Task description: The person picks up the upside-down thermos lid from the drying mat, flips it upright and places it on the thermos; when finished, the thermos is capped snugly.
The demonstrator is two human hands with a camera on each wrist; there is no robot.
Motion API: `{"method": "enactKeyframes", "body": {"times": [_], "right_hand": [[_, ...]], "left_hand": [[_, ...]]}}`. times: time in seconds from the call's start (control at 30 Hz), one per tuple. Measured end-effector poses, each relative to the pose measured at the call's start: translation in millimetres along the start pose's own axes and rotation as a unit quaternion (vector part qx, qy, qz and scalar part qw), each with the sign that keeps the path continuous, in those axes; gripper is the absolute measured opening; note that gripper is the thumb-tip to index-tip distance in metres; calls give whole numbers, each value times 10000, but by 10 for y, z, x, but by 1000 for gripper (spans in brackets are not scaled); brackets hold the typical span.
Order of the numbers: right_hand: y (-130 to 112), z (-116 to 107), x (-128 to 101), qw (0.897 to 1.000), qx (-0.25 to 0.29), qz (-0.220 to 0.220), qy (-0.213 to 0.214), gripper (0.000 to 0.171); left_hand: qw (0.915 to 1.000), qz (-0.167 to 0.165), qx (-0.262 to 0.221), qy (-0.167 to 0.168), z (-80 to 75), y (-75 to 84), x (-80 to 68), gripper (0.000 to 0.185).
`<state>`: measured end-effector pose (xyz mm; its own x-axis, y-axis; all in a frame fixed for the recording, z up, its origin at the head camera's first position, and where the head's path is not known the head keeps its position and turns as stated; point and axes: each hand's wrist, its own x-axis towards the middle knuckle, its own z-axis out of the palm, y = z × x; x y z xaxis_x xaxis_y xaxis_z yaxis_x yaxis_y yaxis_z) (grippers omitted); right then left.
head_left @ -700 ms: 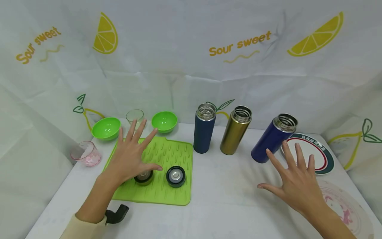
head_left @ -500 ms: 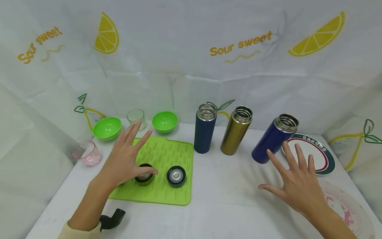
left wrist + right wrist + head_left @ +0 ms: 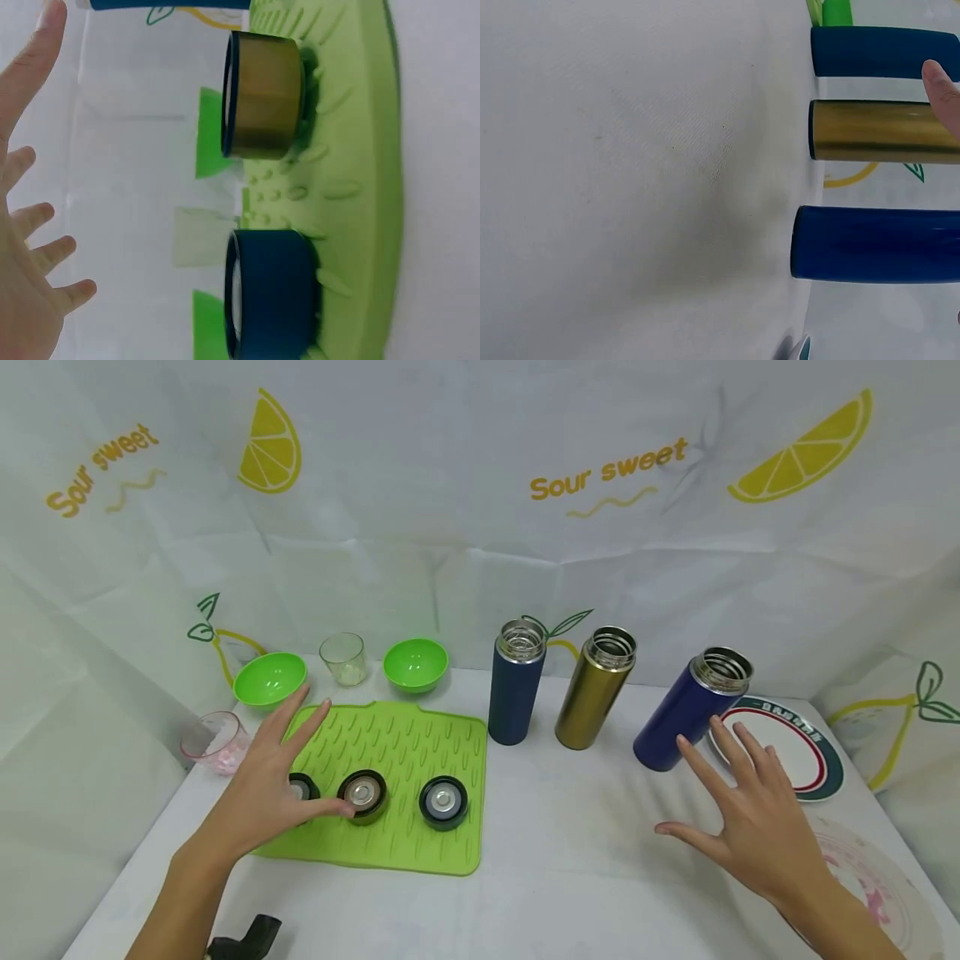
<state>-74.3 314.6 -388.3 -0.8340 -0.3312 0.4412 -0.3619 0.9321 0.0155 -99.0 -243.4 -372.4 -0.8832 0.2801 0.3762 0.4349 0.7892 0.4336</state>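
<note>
Left hand [image 3: 264, 785] spread wide over green mat [image 3: 420, 743], thumb beside gold lid [image 3: 363, 794]. Left wrist view alone shows lid's gold wall. Right hand [image 3: 750, 827] spread wide, royal-blue flask [image 3: 686, 714] at eleven o'clock.

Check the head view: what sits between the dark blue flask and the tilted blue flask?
The gold flask stands between the dark blue flask and the tilted blue flask.

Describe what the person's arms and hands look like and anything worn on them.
Both are bare. The left hand and the right hand show no rings, gloves or markings, and both forearms are uncovered as far as the head view reaches, with no sleeve visible. A black fitting sits under the left forearm at the lower edge, probably part of a wrist-camera mount. No watch or bracelet shows.
</note>
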Motion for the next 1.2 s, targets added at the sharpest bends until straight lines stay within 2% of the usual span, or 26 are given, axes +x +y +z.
{"method": "enactKeyframes", "body": {"times": [0.17,0.27,0.43,0.57,0.67,0.9,1.03,1.2], "right_hand": [[-9,4,-3,9987,199,-181,439,100],[-13,9,-2,9978,286,-220,547,99],[-23,8,-15,9980,397,-148,459,98],[-32,9,-18,9975,549,-61,439,97],[-53,9,-26,9970,675,103,355,96],[-108,17,-56,9963,771,373,90,104],[-131,36,-69,9962,775,400,-23,104],[-144,74,-61,9969,734,251,119,104]], "left_hand": [[9988,-411,-234,-101,-4,-115,-148,127],[9968,-660,-401,-197,-5,-188,-229,124],[9929,-900,-723,-276,-10,-324,-340,120],[9918,-884,-894,-230,20,-434,-394,114],[9909,-989,-854,-319,47,-504,-423,109],[9833,-1537,-562,-798,79,-571,-454,103],[9797,-1696,-604,-885,93,-622,-478,97],[9776,-1780,-685,-886,86,-666,-488,88]]}}
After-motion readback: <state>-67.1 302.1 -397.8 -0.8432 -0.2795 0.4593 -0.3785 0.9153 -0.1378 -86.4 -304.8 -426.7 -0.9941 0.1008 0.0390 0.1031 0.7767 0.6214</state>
